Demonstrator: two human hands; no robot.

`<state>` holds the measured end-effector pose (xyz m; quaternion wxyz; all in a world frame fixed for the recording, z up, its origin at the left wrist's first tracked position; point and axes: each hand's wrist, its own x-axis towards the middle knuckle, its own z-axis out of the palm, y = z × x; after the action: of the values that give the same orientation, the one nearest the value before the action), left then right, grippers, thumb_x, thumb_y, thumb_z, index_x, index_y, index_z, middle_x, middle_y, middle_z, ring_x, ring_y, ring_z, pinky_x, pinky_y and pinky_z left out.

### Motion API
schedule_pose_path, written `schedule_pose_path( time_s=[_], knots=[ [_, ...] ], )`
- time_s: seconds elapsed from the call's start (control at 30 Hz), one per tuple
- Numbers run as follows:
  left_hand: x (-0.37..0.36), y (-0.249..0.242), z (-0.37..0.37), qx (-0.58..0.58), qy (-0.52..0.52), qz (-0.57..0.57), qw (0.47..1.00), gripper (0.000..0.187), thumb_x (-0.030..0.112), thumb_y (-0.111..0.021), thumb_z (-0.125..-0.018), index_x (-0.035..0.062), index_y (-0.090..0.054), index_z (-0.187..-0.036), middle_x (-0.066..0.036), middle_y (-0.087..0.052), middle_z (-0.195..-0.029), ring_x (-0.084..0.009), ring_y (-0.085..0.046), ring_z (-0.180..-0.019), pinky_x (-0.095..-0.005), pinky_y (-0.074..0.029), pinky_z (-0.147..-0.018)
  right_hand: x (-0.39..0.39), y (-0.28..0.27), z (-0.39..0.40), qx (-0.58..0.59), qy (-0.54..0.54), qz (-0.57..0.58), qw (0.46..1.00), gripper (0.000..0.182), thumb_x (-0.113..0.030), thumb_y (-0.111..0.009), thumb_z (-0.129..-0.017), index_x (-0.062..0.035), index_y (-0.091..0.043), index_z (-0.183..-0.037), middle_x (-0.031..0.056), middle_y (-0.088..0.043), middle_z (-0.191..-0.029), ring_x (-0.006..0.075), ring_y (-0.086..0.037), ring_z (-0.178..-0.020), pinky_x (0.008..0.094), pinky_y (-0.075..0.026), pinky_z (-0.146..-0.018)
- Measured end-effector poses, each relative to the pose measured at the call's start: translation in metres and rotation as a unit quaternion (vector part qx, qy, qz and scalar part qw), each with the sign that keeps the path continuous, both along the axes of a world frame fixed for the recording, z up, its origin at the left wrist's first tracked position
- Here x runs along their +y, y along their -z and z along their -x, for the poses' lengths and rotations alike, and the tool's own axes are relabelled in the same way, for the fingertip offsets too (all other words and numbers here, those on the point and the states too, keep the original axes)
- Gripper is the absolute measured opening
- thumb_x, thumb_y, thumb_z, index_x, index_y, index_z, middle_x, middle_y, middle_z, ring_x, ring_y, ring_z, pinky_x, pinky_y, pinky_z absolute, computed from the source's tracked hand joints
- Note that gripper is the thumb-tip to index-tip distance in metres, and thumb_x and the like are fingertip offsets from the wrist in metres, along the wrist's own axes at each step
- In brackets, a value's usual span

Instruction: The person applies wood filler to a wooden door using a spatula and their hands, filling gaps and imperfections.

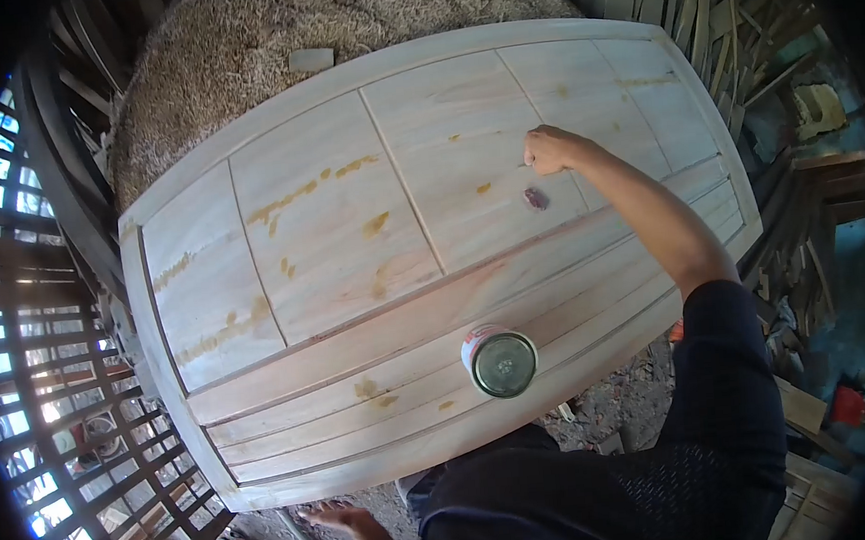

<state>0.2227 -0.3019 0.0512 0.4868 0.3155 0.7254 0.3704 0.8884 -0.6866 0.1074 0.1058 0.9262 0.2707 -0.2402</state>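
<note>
The right hand is curled shut over the pale, grooved wooden panel, smeared with ochre patches; anything inside the fist is hidden. A small purplish lump lies just beside it. The round can rests near the panel's near edge, the open left hand beyond.

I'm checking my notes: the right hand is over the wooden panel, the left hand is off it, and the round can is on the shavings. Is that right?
Not quite: the round can is on the wooden panel, not on the shavings, as the head view shows. The right hand is over the panel and the left hand is off it.
</note>
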Motion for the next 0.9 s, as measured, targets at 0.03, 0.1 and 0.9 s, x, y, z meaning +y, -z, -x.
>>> schedule_pose_path(
  time_s=[0.03,0.1,0.9],
  knots=[
    [-0.010,0.010,0.006,-0.003,0.004,-0.007,1.000,0.098,0.077,-0.030,-0.100,0.0050,-0.018,-0.165,-0.026,-0.017,-0.170,-0.0416,-0.028,-0.154,-0.0588,-0.027,-0.124,-0.010,-0.007,0.000,-0.045,0.015,-0.064,0.997,0.022,-0.003,-0.066,-0.080,-0.0061,-0.079,-0.097,0.0210,-0.075,-0.099,0.0396,-0.072,-0.100,0.0429,-0.058,-0.091],
    [-0.036,0.040,0.015,0.164,0.224,-0.129,0.952,0.091,0.066,-0.031,-0.107,-0.0017,-0.013,-0.165,-0.027,-0.018,-0.170,-0.0390,-0.030,-0.153,-0.0536,-0.026,-0.124,-0.050,0.034,0.017,-0.133,0.044,-0.220,0.966,0.020,-0.004,-0.067,-0.079,-0.0050,-0.079,-0.096,0.0211,-0.074,-0.094,0.0405,-0.072,-0.098,0.0447,-0.058,-0.089],
    [-0.196,-0.105,-0.264,0.179,0.908,-0.321,0.201,0.125,0.045,-0.099,-0.056,0.0106,-0.034,-0.157,-0.020,-0.042,-0.151,-0.0453,-0.049,-0.135,-0.0564,-0.050,-0.108,-0.118,-0.025,0.475,0.062,0.559,-0.712,0.421,0.031,-0.015,-0.067,-0.102,0.0026,-0.070,-0.127,0.0032,-0.066,-0.080,0.0104,-0.062,-0.066,0.0279,-0.051,-0.053]
  ],
)
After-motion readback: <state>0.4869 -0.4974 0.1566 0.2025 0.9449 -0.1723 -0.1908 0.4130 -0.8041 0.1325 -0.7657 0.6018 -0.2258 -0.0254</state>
